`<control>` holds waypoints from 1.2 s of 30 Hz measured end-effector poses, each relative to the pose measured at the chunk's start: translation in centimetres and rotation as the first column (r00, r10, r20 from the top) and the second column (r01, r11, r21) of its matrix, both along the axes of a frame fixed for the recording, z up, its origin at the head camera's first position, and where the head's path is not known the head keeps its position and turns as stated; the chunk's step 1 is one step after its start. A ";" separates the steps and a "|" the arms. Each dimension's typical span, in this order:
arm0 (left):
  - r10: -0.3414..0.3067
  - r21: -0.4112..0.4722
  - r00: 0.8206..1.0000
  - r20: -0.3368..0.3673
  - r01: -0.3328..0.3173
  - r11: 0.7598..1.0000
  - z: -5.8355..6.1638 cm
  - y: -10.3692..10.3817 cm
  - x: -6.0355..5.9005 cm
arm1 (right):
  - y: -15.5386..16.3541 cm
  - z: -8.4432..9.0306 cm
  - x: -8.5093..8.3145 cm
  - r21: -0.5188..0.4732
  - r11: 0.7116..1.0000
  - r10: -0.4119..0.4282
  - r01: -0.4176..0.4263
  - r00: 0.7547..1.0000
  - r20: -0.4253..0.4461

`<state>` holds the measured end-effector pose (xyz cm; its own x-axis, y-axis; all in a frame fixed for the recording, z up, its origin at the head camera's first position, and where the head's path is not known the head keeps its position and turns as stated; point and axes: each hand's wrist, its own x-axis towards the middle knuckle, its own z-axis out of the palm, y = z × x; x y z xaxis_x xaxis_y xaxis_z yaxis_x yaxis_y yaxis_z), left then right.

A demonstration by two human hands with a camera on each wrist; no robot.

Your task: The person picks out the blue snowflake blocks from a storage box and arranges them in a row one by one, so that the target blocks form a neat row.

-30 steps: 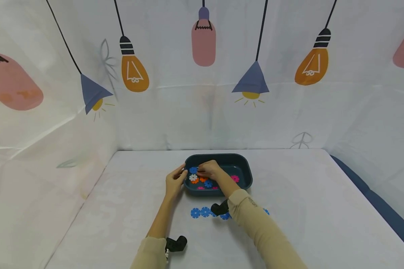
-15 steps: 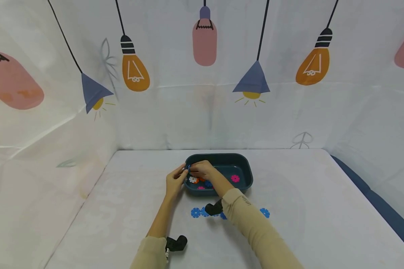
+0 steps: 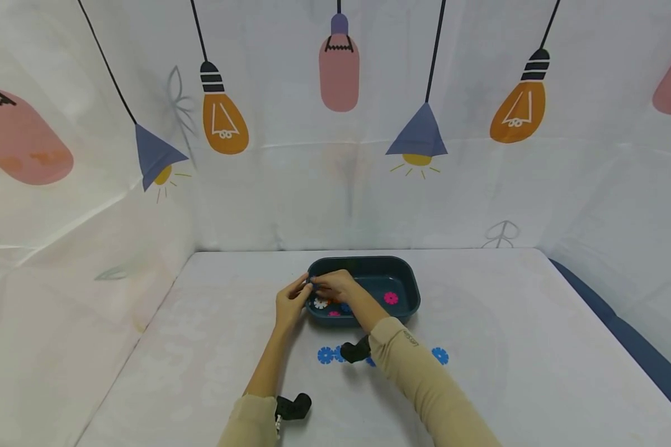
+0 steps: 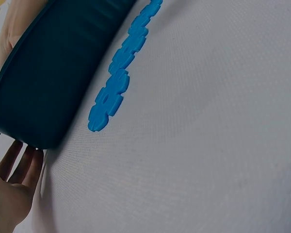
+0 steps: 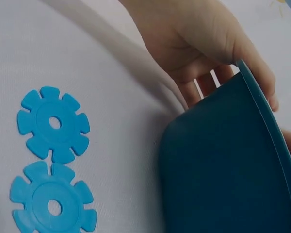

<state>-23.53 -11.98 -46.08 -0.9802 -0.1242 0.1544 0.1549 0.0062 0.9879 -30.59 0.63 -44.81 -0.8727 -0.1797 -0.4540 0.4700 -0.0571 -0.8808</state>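
Observation:
A dark teal tray point(image 3: 404, 268) stands mid-table with several toothed discs in it, among them a pink one point(image 3: 391, 298) and a white one point(image 3: 320, 303). My left hand point(image 3: 289, 302) grips the tray's near-left corner; in the right wrist view it point(image 5: 194, 39) wraps the rim of the tray point(image 5: 223, 165). Its fingers point(image 4: 19, 162) lie against the tray's outer wall point(image 4: 53, 73). My right hand point(image 3: 335, 285) hovers over the tray's left end, fingertips pinching a small blue disc point(image 3: 311, 283) close to the left thumb.
A row of blue toothed discs point(image 3: 325, 355) lies on the white table in front of the tray, with one more point(image 3: 439, 355) to the right. They show as a joined row point(image 4: 116, 92) and two discs point(image 5: 53, 124) in the wrist views. Patterned cloth walls enclose the table.
My right hand has slid left inside the tray, lifting a blue disc toward the left corner. The left hand has kept its place on the tray.

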 end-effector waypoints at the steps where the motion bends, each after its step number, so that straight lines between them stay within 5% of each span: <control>1: 0.001 0.000 1.000 0.000 -0.001 1.000 -0.1 0.0 -0.1 | 0.1 0.0 0.0 0.005 1.000 -0.003 0.003 1.000 0.000; 11: 0.040 0.000 0.999 0.012 -0.040 0.999 -2.6 -0.2 -1.6 | 3.6 1.5 0.8 0.042 0.999 -0.006 0.012 0.990 -0.139; 18: 0.048 -0.007 0.999 -0.003 -0.048 0.999 -2.7 -0.2 -1.6 | 8.9 3.4 2.3 0.040 0.999 0.015 -0.006 0.974 -0.228; 25: 0.050 -0.019 0.999 -0.012 -0.051 0.999 -2.6 -0.3 -1.5 | 15.0 4.7 4.8 0.057 0.998 0.020 -0.001 0.946 -0.323; 36: 0.049 -0.017 0.999 -0.008 -0.049 0.999 -2.6 -0.3 -1.5 | 23.6 3.9 9.8 0.210 0.976 0.029 0.059 0.918 -0.394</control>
<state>-25.02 -12.24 -48.71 -0.9717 -0.1693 0.1646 0.1616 0.0312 0.9864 -20.80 24.18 -40.95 -0.9897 -0.1025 -0.0996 0.0838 0.1481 -0.9854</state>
